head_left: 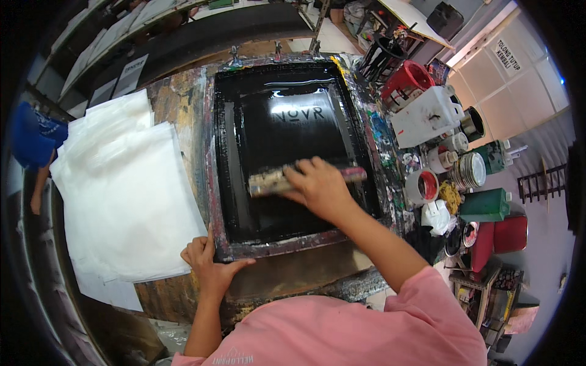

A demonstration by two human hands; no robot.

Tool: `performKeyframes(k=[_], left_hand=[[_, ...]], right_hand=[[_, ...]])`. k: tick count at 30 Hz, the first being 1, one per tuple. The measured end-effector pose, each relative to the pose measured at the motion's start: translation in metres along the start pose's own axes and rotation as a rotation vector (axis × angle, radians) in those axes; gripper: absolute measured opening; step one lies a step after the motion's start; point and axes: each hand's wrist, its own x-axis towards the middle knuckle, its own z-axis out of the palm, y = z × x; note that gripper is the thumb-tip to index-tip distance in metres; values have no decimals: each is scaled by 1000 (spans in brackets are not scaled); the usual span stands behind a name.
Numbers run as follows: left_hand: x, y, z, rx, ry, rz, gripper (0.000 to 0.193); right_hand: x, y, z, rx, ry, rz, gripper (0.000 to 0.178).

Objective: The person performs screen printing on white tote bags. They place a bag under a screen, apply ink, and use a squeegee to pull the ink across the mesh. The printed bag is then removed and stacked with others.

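My right hand is wrapped round a long squeegee, its handle smeared with paint. The squeegee lies crosswise over a screen printing frame. Glossy black ink covers the mesh, and dark lettering shows in a shiny patch beyond the squeegee. The blade's lower edge is hidden. At the frame's near left corner, my left hand grips the edge. Its thumb lies along the near side, its index finger points up the left side, and the other fingers are curled. White sheets are stacked left of the frame.
Hinge clamps stand along the frame's far edge. Crowding the right side are a white jerrycan, a red bucket, a tub of red ink and a green jerrycan. Another person in a blue shirt is at the far left.
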Motion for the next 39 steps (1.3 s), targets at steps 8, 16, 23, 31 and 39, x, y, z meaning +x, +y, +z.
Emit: performKeyframes(k=[8,16,23,31,39], left_hand=[[1,-2,-3,-33,38,41,133],[-6,-2,1,-260,5,-26,133],[-7,-6,4,-240,40,10,128],[27,49,-30,-1022,206,-54,104],[194,56,-14,-988,700,279,62]], right_hand=[[177,98,18,-52,-52,-80,49],[186,112,23,-80,-70,-39,51],[40,13,-14,-86,-112,16,42],[-12,-76,-148,-15,-52,-30,40],[110,-65,-233,-267,496,-96,42]])
